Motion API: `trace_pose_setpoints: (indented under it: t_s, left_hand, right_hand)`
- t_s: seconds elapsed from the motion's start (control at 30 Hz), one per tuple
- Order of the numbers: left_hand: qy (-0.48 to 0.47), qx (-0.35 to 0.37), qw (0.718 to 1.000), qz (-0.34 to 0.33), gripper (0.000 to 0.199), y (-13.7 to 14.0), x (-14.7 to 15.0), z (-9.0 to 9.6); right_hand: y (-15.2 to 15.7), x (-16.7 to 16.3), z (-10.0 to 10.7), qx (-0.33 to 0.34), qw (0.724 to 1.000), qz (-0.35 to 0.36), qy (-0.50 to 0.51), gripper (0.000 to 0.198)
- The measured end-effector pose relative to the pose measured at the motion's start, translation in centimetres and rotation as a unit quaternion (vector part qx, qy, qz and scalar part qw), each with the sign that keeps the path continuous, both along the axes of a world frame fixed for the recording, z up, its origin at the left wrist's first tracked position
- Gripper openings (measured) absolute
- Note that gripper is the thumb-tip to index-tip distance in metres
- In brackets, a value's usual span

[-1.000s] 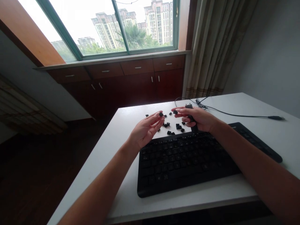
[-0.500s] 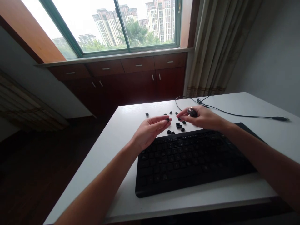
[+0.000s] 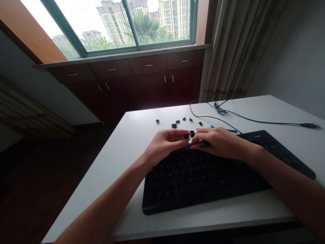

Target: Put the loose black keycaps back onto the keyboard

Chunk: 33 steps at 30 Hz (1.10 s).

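Hands are close together above the desk (image 3: 111,159) as I watch remotely, the left hand (image 3: 164,144) nearly closed, pinching a small black piece (image 3: 186,136) over the keyboard's far edge, the right hand (image 3: 218,141) curled around a dark object (image 3: 204,144) I can't identify. Beneath them the keyboard (image 3: 203,183) lies along the desk's near edge, loose pieces (image 3: 178,121) scattered toward the far edge. I'd judge the pinched piece light, stiff and slightly slippery, best held by opposite sides.
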<state>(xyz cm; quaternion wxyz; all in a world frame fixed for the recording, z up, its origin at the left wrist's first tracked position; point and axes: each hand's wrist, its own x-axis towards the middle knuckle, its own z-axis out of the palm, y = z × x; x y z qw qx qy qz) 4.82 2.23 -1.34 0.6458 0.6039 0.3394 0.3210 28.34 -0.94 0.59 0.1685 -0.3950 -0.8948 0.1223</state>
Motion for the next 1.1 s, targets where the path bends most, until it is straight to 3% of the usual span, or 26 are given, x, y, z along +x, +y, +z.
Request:
trace_pose_setpoints:
  t_s: [0.2,0.43,0.7,1.1]
  left_hand:
    - [-0.001,0.004,1.000,0.015,0.040,0.06,-0.05,-0.07]
    - [-0.031,-0.044,0.998,0.032,0.037,0.51,-0.01,-0.53]
    - [-0.079,-0.082,0.993,0.034,0.037,0.63,-0.03,-0.39]
    - [-0.079,-0.073,0.994,0.015,0.037,0.81,-0.14,-0.63]
  right_hand:
    - [0.02,0.36,-0.05,-0.008,1.000,0.024,0.003,0.020]
    - [0.15,0.11,-0.31,-0.021,0.998,-0.006,0.064,0.021]
    - [0.02,-0.07,-0.60,-0.023,0.999,0.007,0.026,0.018]
    - [0.08,0.20,-0.50,-0.014,1.000,0.017,0.021,0.012]
